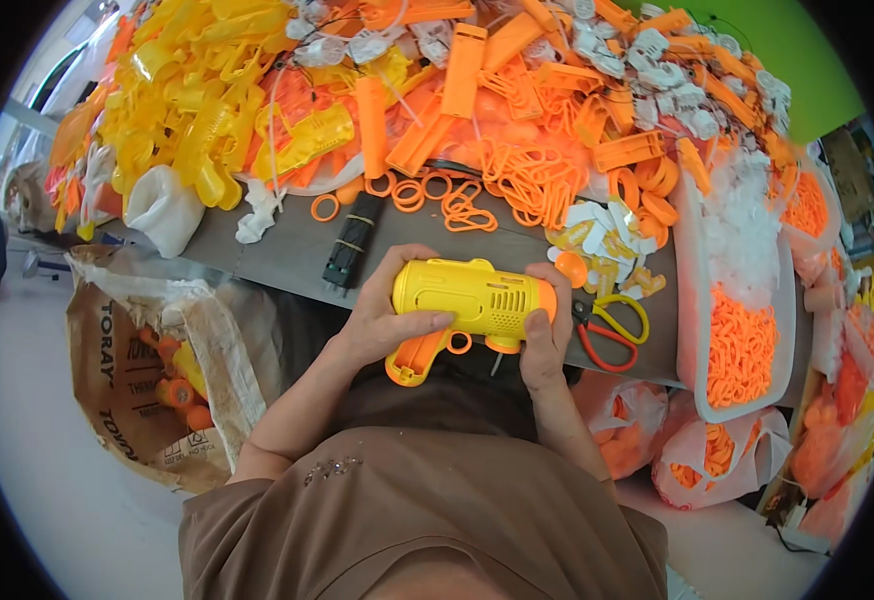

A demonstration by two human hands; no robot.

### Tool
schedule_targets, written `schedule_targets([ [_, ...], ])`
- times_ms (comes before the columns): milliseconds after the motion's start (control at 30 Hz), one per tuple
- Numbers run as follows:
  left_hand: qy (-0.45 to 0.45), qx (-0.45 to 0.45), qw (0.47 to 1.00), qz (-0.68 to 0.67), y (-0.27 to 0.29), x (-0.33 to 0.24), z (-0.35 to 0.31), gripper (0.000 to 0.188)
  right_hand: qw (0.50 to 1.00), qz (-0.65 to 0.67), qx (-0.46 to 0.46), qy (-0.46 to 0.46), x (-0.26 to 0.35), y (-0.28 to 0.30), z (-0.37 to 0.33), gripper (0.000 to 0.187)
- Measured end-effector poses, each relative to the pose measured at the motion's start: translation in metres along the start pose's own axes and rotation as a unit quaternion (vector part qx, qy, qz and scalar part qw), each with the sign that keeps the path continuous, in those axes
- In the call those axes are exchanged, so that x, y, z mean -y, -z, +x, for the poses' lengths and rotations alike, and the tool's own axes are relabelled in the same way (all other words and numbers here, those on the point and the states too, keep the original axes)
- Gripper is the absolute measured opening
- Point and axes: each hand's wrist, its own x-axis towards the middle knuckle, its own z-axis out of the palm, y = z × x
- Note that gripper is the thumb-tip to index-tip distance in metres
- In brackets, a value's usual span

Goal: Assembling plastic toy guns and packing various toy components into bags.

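Note:
Both my hands hold a yellow and orange toy gun in front of me, just off the near table edge. My left hand wraps round its rear, the thumb lying along the yellow side. At the other end, the fingers of my right hand close round the orange front ring. The handle with its orange panel points down, beside an orange ring-shaped trigger. A thin metal shaft shows below the toy near my right hand; what it belongs to is hidden. Scissors with red and yellow handles lie right of my right hand.
Yellow shells and orange parts heap across the back. A black banded bundle and orange rings lie nearer. A white bin of small orange pieces stands right. A paper sack sits left, plastic bags below right.

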Motion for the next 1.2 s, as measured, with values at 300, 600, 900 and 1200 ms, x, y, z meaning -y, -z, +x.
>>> schedule_targets([
  [300,-0.165,-0.295,0.890,0.305,0.080,-0.024,0.026,0.018,0.998,-0.056,-0.007,0.040,-0.012,0.001,-0.002,0.042],
  [600,-0.157,-0.256,0.817,0.492,0.097,-0.018,0.035,0.014,0.999,-0.039,0.001,0.032,-0.015,0.001,-0.001,0.046],
  [900,-0.127,-0.262,0.792,0.536,0.109,-0.016,0.033,0.016,0.998,-0.060,0.011,0.025,-0.013,0.003,-0.002,0.052],
  [1200,-0.167,-0.342,0.769,0.514,0.119,-0.013,0.038,0.019,0.995,-0.081,0.016,0.057,-0.016,0.003,-0.002,0.051],
])
